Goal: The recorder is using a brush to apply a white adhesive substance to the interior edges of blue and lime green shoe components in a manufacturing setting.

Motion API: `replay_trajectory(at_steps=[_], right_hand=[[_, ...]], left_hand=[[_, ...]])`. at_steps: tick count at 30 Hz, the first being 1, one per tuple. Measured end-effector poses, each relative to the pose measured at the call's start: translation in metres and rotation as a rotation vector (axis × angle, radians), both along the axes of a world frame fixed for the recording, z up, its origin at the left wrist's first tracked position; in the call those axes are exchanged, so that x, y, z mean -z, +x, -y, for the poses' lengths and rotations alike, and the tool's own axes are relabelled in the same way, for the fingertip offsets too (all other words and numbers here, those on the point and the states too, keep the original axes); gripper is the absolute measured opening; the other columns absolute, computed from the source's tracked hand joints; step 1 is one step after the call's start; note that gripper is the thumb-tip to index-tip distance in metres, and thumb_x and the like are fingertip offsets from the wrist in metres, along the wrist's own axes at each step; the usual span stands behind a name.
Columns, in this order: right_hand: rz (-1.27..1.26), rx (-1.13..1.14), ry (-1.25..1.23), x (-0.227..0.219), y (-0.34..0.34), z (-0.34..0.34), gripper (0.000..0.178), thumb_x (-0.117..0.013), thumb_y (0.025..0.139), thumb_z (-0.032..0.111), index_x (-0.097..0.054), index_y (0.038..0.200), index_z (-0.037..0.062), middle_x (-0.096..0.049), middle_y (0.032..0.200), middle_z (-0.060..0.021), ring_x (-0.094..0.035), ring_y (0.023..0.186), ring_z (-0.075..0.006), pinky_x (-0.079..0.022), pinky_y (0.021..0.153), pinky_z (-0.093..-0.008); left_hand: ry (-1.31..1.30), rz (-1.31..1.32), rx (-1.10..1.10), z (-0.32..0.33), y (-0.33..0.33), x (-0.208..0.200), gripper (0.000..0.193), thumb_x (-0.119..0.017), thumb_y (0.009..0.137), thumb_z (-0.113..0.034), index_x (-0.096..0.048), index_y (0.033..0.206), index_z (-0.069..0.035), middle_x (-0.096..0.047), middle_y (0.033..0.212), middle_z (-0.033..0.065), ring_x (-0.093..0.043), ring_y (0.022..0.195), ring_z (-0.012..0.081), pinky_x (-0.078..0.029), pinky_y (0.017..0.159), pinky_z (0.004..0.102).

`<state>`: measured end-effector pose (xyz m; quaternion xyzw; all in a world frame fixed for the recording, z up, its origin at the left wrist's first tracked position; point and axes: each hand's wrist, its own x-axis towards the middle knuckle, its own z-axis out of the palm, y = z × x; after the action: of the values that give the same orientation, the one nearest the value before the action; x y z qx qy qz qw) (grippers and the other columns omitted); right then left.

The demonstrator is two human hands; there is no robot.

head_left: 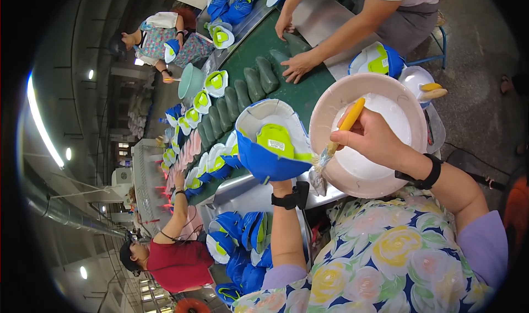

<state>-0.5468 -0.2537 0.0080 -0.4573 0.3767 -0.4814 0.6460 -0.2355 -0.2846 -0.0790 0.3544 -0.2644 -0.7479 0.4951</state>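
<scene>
My left hand holds up a blue and white shoe upper with a lime-green lining and a white label inside. Most of that hand is hidden behind the upper. A brush with a yellow handle is gripped in my right hand, its pale bristles pointing down at the upper's right edge. Whether the bristles touch it I cannot tell. Beneath my right hand stands a pale pink basin with white liquid in it.
Dark grey shoe lasts and more uppers line a green conveyor belt. Across it, a co-worker's hands handle lasts. A white container with another brush stands right. Blue uppers are piled below left, near a red-shirted person.
</scene>
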Motion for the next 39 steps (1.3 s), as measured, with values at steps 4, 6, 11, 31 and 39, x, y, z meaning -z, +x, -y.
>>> replay_trajectory(at_steps=[4,6,11,31,39], right_hand=[[-0.083,0.071,-0.360,0.001,-0.012,0.014,0.019,-0.074,0.089,0.014,-0.063,0.099,0.0014,-0.071,0.092,-0.0092,-0.071,0.084,-0.0165,-0.054,0.074,-0.0288],[-0.116,0.073,-0.550,-0.008,-0.021,0.018,0.016,-0.074,0.089,0.010,-0.064,0.101,0.0068,-0.071,0.097,-0.0072,-0.071,0.090,-0.0212,-0.054,0.079,-0.0322],[-0.050,-0.187,-1.119,-0.032,-0.002,0.023,0.015,-0.069,0.091,0.013,-0.061,0.104,0.0106,-0.068,0.107,-0.0062,-0.066,0.100,-0.0274,-0.052,0.089,-0.0386],[-0.609,-0.319,-0.710,-0.008,-0.058,0.072,0.017,-0.069,0.089,0.018,-0.062,0.098,0.0045,-0.069,0.085,-0.0141,-0.066,0.081,-0.0331,-0.049,0.074,-0.0422],[-0.424,-0.044,-0.961,-0.012,-0.045,0.057,0.014,-0.064,0.091,0.008,-0.054,0.101,0.0058,-0.066,0.093,-0.0131,-0.065,0.088,-0.0338,-0.051,0.078,-0.0409]], left_hand=[[0.005,-0.024,-0.022,0.014,0.022,-0.016,0.062,-0.049,0.101,-0.047,-0.042,0.148,-0.007,-0.054,0.141,0.0176,-0.056,0.126,0.0340,-0.049,0.105,0.0506],[0.109,-0.008,0.021,0.001,0.000,-0.028,0.063,-0.047,0.101,-0.051,-0.044,0.147,-0.007,-0.052,0.143,0.0185,-0.055,0.127,0.0348,-0.050,0.104,0.0506],[0.088,0.094,0.115,-0.027,-0.051,-0.036,0.065,-0.049,0.099,-0.052,-0.044,0.146,-0.007,-0.052,0.144,0.0175,-0.056,0.127,0.0340,-0.051,0.104,0.0504],[-0.212,0.284,0.075,-0.044,-0.081,-0.058,0.073,-0.065,0.091,-0.050,-0.043,0.148,-0.009,-0.056,0.140,0.0149,-0.062,0.120,0.0329,-0.054,0.101,0.0483],[0.079,0.170,0.109,-0.030,-0.079,-0.064,0.085,-0.075,0.081,-0.051,-0.041,0.148,-0.011,-0.055,0.140,0.0155,-0.061,0.121,0.0344,-0.052,0.101,0.0534]])
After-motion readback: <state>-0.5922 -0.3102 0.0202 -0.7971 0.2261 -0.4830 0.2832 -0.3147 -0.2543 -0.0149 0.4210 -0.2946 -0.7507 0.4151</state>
